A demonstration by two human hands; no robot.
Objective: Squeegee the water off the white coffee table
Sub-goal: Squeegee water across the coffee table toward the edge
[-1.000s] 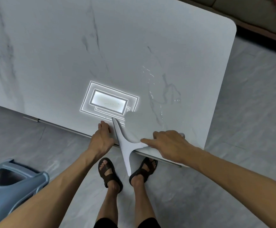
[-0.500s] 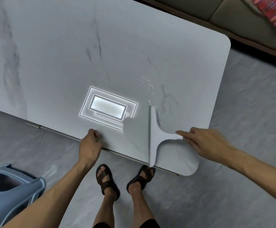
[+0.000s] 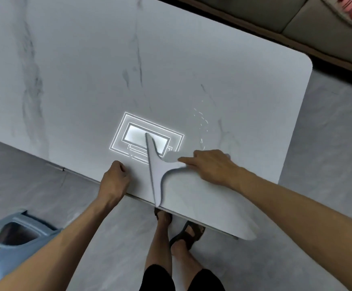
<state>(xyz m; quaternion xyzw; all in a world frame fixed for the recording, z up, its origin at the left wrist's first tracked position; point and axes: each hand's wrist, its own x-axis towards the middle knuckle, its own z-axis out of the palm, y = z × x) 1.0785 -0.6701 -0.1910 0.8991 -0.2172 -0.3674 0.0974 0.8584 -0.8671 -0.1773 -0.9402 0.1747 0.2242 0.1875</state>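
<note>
The squeegee (image 3: 156, 173) has swung leftward from beside the droplets (image 3: 201, 122) across the table (image 3: 76, 80), its blade now crossing the lamp reflection (image 3: 135, 135) and reaching the near edge. The right hand (image 3: 210, 164) grips the handle, forefinger straight along it; the left hand (image 3: 114, 179) rests fisted on the near edge. The droplets lie right of the blade, so another pass looks needed

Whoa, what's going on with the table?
A person is wiping water off the white coffee table. Their right hand holds the handle of a white squeegee, whose blade lies on the tabletop, reaching the near edge. Their left hand rests curled on the table beside it. Some water drops glint just beyond the right hand.
</note>
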